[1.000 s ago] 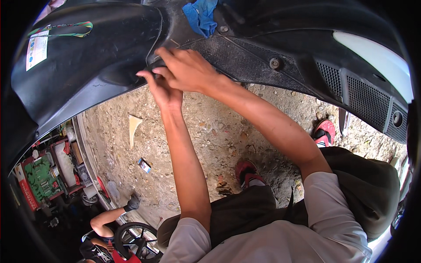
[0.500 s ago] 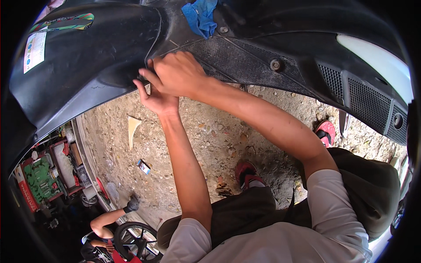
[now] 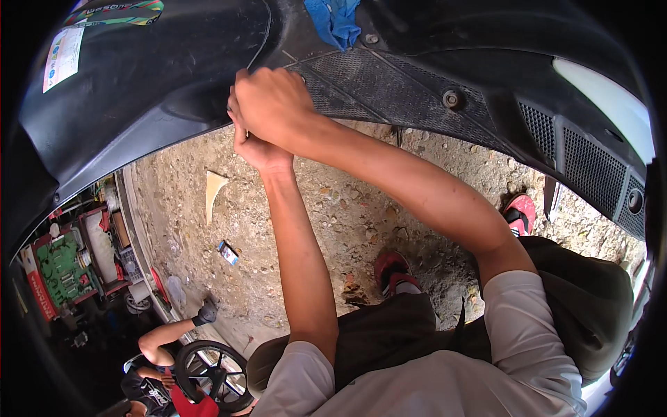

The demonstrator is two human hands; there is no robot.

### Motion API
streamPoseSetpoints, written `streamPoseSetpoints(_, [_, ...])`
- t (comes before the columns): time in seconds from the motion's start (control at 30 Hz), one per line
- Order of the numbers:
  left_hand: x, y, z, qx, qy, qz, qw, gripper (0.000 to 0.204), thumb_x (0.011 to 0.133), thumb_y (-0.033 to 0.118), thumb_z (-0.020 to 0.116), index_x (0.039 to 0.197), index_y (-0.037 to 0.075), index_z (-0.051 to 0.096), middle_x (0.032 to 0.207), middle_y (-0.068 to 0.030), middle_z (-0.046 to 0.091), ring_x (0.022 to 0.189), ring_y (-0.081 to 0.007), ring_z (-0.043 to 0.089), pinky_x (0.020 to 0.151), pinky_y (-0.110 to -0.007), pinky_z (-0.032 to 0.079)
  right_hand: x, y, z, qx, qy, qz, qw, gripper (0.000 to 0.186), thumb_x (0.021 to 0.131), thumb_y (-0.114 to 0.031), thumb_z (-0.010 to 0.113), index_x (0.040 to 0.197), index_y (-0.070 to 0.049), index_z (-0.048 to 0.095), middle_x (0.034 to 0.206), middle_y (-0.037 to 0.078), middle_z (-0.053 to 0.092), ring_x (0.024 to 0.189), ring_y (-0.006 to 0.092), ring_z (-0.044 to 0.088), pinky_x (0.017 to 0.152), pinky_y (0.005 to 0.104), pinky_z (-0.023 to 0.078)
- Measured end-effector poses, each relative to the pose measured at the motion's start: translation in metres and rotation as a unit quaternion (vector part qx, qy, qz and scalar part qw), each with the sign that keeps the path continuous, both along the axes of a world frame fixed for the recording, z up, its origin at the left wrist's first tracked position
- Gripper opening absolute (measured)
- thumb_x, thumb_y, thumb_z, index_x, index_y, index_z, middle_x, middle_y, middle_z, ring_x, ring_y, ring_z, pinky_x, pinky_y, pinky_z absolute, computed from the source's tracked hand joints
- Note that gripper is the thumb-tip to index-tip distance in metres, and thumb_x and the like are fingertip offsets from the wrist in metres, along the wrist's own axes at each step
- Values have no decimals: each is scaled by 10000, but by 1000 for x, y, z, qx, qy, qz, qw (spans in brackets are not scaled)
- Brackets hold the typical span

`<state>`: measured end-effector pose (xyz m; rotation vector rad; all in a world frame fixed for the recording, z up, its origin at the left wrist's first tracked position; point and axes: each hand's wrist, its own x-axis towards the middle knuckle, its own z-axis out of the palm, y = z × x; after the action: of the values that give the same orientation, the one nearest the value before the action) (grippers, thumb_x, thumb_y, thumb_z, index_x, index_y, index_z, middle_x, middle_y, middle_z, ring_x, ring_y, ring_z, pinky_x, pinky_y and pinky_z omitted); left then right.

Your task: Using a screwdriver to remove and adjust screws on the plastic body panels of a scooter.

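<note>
Both my hands meet at the lower edge of a black plastic scooter body panel point(image 3: 187, 76), beside its textured footboard point(image 3: 389, 80). My right hand point(image 3: 274, 101) is closed with its fingers curled in, lying over my left. Beneath it, my left hand point(image 3: 262, 151) has its palm turned up and its fingers bent up against the right hand. Whatever the fingers grip is hidden between the hands and the panel. A blue cloth point(image 3: 333, 22) rests on the scooter above the footboard, and a bolt point(image 3: 451, 99) sits in the footboard to the right.
On the rough ground lie a cream curved piece point(image 3: 214, 194) and a small blue-and-white packet point(image 3: 227, 252). At lower left are a tool case with a green tray point(image 3: 62, 271), a black spoked wheel point(image 3: 182, 372) and another person's arm point(image 3: 156, 340). A patterned strap point(image 3: 125, 12) lies on the panel.
My left fingers, spread out before, have drawn in against the right hand. The right hand has closed more and turned over them. The view has shifted slightly.
</note>
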<state>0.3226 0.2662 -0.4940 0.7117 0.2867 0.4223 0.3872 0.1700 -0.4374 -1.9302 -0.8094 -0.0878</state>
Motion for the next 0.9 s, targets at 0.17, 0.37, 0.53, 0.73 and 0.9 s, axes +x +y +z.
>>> streamPoseSetpoints(0.17, [8, -3, 15, -26, 38, -22, 999, 281, 885, 309, 476, 1080, 112, 521, 1086, -19, 540, 1037, -153, 498, 917, -333, 380, 9, -13, 2, -14, -13, -5, 1000, 211, 718, -192, 616, 821, -9, 598, 727, 162, 583, 728, 344, 616, 604, 406, 504])
streamPoseSetpoints(0.37, [-2, -13, 17, -38, 26, -34, 998, 382, 871, 338, 483, 1179, 111, 483, 1221, -31, 475, 1156, -199, 419, 988, -369, 314, 6, -15, -8, -34, -93, 62, 993, 273, 782, -269, 569, 777, -1, 620, 681, 173, 592, 605, 316, 615, 586, 400, 509])
streamPoseSetpoints(0.53, [4, -6, 7, -48, -7, 6, 999, 363, 880, 314, 471, 1166, 91, 489, 1211, -26, 486, 1134, -189, 438, 968, -363, 337, 21, -6, -4, -34, 133, 41, 990, 283, 797, -257, 554, 789, 21, 605, 734, 213, 613, 676, 332, 629, 587, 411, 508])
streamPoseSetpoints(0.73, [3, 4, 0, -69, -17, -68, 995, 298, 873, 343, 489, 1038, 98, 531, 1013, -4, 525, 994, -148, 490, 907, -340, 379, 18, -15, -21, 5, -205, 60, 977, 271, 677, -219, 629, 800, 20, 599, 699, 195, 612, 690, 313, 627, 602, 390, 509])
streamPoseSetpoints(0.9, [-4, -1, 3, -75, 5, -13, 997, 277, 865, 361, 500, 978, 117, 568, 856, 31, 564, 959, -135, 513, 891, -346, 392, 12, -2, -13, -74, -39, 114, 990, 238, 670, -215, 611, 721, 17, 618, 665, 180, 615, 689, 280, 636, 592, 366, 509])
